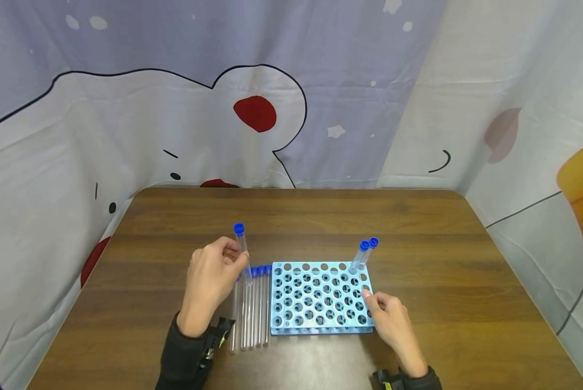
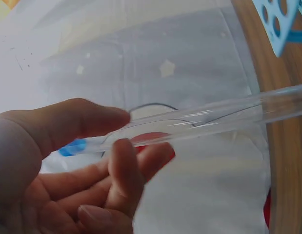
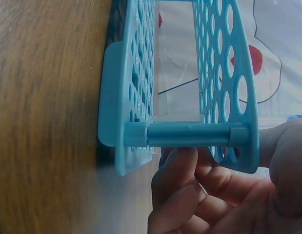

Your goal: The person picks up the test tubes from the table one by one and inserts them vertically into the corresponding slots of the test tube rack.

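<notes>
My left hand (image 1: 210, 279) pinches a clear test tube (image 1: 240, 232) with a blue cap, held nearly upright above the table. In the left wrist view, thumb and fingers press on the tube (image 2: 229, 117) from opposite sides just below its cap. The light-blue test tube rack (image 1: 320, 330) stands to the right. My right hand (image 1: 391, 319) grips the rack's right end, thumb on the top plate; in the right wrist view the fingers curl in under that plate. Two capped tubes (image 1: 364, 247) stand tilted in the rack's far right corner.
Several blue-capped tubes (image 1: 257, 314) lie side by side on the wooden table (image 1: 442, 260), against the rack's left side. A patterned curtain (image 1: 340, 81) hangs behind the table and at its sides.
</notes>
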The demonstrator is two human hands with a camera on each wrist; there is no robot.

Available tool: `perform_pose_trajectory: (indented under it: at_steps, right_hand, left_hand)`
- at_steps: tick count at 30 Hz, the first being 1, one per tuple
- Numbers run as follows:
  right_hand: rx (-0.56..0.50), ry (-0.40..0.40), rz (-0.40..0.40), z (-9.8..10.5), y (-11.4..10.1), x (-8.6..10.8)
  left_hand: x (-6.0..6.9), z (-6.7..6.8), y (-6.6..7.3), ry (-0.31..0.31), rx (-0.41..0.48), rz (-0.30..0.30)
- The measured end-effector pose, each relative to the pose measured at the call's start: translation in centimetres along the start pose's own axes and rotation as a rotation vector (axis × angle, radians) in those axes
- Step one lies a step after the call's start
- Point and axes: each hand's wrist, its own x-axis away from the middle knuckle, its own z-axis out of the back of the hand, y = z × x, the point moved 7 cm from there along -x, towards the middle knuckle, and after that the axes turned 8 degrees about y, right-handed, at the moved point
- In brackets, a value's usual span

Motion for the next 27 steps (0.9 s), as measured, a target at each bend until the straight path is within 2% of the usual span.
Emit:
perform_pose_trajectory:
  at_steps: [7,12,17,27]
  right_hand:
    - [0.006,-0.001,0.003,0.0,0.0,0.0]
    - [0.014,0.01,0.019,0.1,0.0,0.0]
    - [0.012,0.014,0.018,0.1,0.0,0.0]
    - [0.005,0.017,0.012,0.1,0.0,0.0]
  left_hand:
    - [0.1,0.2,3.4,0.111,0.156,-0.236]
    - [0.4,-0.2,5.5,0.131,0.227,-0.381]
    - [0.6,-1.2,6.9,0.109,0.263,-0.454]
    - [0.9,-3.4,9.0,0.037,0.321,-0.544]
